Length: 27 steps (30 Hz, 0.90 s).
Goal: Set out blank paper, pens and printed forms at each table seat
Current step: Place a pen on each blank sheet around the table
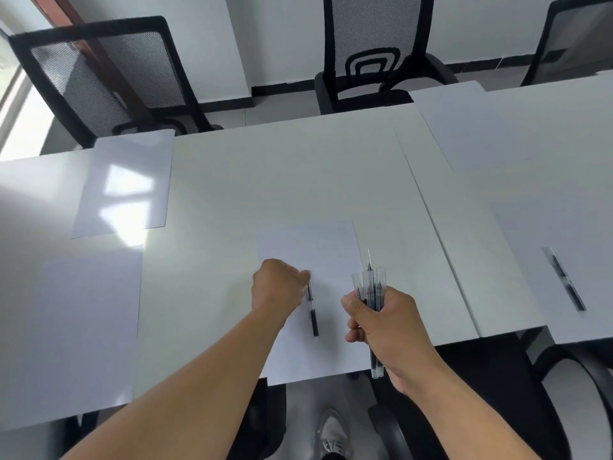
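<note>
A blank sheet (318, 254) lies at the near edge of the white table (265, 167), right in front of me. My left hand (275, 285) pinches the top end of a black pen (312, 313) that lies on this sheet. Just to the right, my right hand (384, 322) grips a bundle of several clear-barrelled pens (371, 283), held upright above the sheet's right edge. Another pen (564, 278) lies on a sheet (530, 234) at the seat to the right. Blank sheets also lie at near left (86, 327), far left (126, 184) and far right (464, 127).
Black mesh office chairs stand across the table, one at far left (106, 74), one at centre (374, 51), one at far right (577, 38). A chair arm (583, 393) shows at near right. My shoe (333, 433) is on the floor below the table edge.
</note>
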### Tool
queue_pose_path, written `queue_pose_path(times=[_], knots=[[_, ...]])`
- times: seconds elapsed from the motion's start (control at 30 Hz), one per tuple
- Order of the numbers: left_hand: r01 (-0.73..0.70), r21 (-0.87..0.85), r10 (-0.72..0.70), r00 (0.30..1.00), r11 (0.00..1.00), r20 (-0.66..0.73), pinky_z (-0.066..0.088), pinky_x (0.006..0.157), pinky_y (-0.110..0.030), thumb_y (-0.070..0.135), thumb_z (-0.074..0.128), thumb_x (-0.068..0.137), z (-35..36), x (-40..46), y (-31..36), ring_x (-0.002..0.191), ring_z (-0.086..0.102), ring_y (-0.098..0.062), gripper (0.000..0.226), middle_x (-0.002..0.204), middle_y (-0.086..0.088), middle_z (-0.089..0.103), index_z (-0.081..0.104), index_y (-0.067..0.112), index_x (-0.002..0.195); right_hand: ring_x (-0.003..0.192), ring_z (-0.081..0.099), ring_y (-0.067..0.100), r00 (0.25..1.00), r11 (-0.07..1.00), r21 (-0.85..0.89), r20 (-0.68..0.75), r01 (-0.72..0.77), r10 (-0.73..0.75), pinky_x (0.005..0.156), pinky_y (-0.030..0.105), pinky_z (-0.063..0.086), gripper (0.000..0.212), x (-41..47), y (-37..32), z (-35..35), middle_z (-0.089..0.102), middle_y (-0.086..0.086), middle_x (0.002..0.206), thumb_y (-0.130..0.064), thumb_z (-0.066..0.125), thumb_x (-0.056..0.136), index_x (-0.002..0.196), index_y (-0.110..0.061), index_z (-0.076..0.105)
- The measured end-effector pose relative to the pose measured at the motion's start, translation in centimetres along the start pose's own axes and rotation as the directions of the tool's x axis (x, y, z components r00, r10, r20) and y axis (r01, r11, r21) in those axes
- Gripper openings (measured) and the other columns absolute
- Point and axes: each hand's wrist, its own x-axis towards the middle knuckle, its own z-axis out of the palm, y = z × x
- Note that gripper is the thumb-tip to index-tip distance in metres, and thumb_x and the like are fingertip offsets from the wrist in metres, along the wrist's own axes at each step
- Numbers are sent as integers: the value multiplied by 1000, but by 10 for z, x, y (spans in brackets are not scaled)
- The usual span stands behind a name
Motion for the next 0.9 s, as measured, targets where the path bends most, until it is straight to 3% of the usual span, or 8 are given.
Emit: queue_pose_path(times=[0.1, 0.2, 0.3, 0.43, 0.57, 0.67, 0.77, 0.9], knots=[[-27, 17, 27, 1000, 999, -8, 69, 80, -53, 22, 76, 95, -11, -9, 2, 70, 81, -34, 28, 80, -16, 80, 63, 14, 71, 59, 68, 15, 1000, 1000, -10, 11, 11, -11, 82, 58, 67, 16, -4, -9, 5, 69, -3, 65, -22, 79, 100, 100, -6, 74], [-44, 29, 45, 999, 999, -17, 69, 77, -52, 24, 75, 94, -24, -21, 4, 62, 79, -30, 23, 76, -14, 78, 64, 17, 75, 58, 69, 17, 999, 1000, -15, 31, 25, -25, 80, 54, 68, 17, -11, -22, 13, 69, -2, 65, -25, 78, 100, 99, -8, 74], [-52, 18, 53, 997, 998, -57, 70, 75, -50, 26, 74, 94, -50, -36, 10, 68, 80, -30, 20, 82, -17, 80, 68, 17, 77, 58, 67, 17, 995, 998, 12, 81, 59, -60, 75, 49, 67, 17, -21, -43, 28, 68, -1, 65, -23, 77, 101, 99, -7, 74], [-82, -18, 79, 989, 996, -121, 70, 72, -51, 26, 73, 91, -90, -56, 21, 64, 79, -25, 26, 74, -12, 79, 72, 6, 74, 62, 67, 18, 986, 996, 15, 137, 93, -94, 67, 39, 64, 23, -38, -69, 48, 70, 6, 72, -31, 74, 103, 104, -8, 72], [-163, -79, 146, 971, 984, -188, 69, 70, -52, 27, 75, 92, -142, -87, 35, 56, 75, -17, 27, 68, -5, 65, 69, 8, 74, 58, 60, 20, 967, 988, 27, 202, 150, -152, 56, 31, 53, 30, -65, -101, 68, 67, 6, 70, -31, 71, 105, 96, -3, 65], [-235, -177, 189, 952, 956, -242, 68, 60, -34, 24, 77, 95, -180, -112, 38, 51, 67, -8, 36, 74, -4, 68, 68, -9, 86, 57, 50, 21, 945, 982, 29, 269, 186, -187, 52, 31, 45, 33, -89, -122, 85, 61, 5, 68, -30, 73, 105, 100, 2, 64], [-290, -226, 223, 934, 930, -278, 58, 55, -21, 24, 79, 96, -210, -139, 32, 55, 68, -4, 23, 78, 1, 77, 76, 4, 85, 58, 45, 22, 923, 978, 42, 324, 205, -207, 50, 31, 41, 35, -109, -134, 99, 55, 6, 69, -28, 74, 104, 103, 5, 64], [-305, -236, 215, 915, 923, -342, 56, 55, -19, 22, 78, 96, -238, -160, 16, 56, 68, -5, 18, 77, 2, 77, 78, 11, 82, 57, 44, 18, 903, 980, 63, 381, 190, -200, 50, 29, 41, 31, -128, -140, 116, 52, 4, 70, -25, 77, 102, 106, 4, 67]])
